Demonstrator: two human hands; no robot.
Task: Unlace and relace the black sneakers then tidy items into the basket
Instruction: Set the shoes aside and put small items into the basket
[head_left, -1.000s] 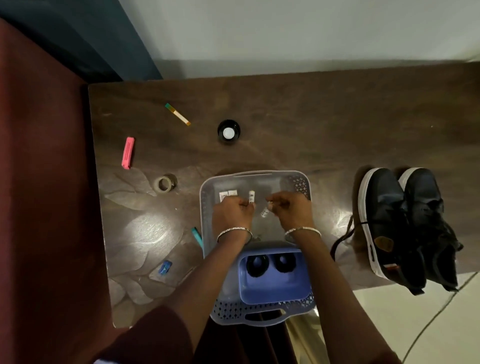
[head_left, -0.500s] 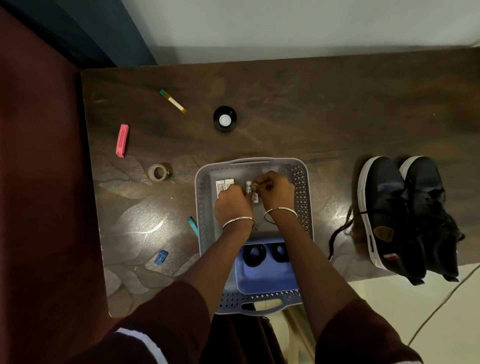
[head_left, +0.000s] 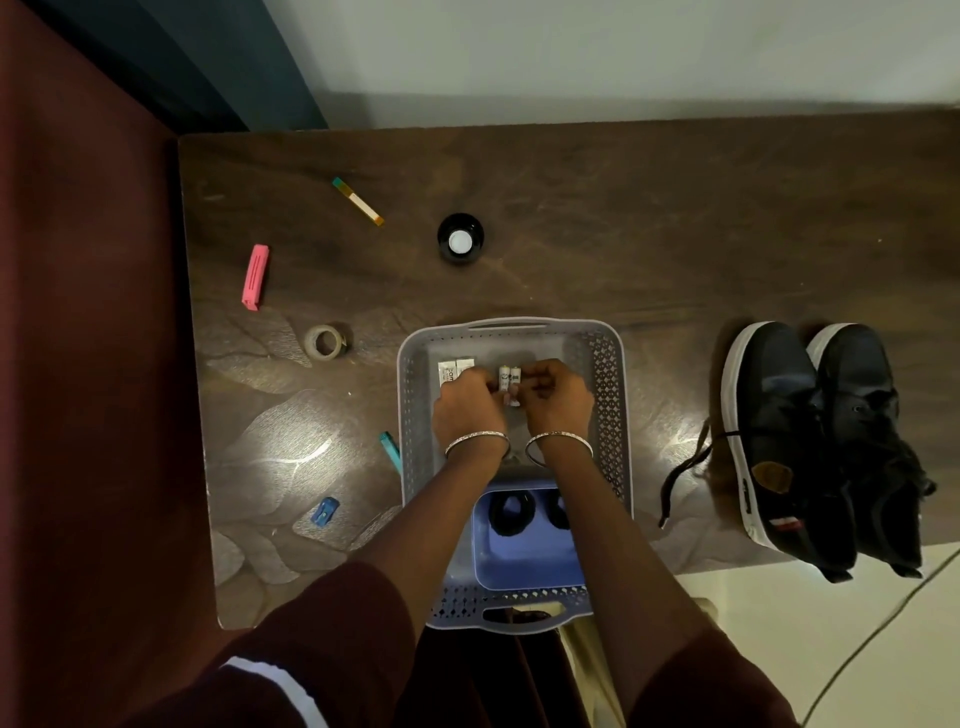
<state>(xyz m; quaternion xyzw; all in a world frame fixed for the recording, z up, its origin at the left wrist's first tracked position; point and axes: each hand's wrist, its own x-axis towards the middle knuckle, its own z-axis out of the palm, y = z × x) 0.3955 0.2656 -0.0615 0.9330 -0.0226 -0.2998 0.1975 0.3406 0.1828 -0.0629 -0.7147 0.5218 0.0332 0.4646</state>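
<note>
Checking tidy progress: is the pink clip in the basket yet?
No, the pink clip lies on the table, well left of the basket.

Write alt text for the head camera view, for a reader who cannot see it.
Seen from above, a person's left hand and right hand hold two small white tubes inside a grey basket on a dark wooden table. A pair of black sneakers sits to the right; a pink clip, tape roll and blue sharpener lie to the left.

Grey perforated basket (head_left: 607, 374), black sneakers (head_left: 810, 447)
</note>
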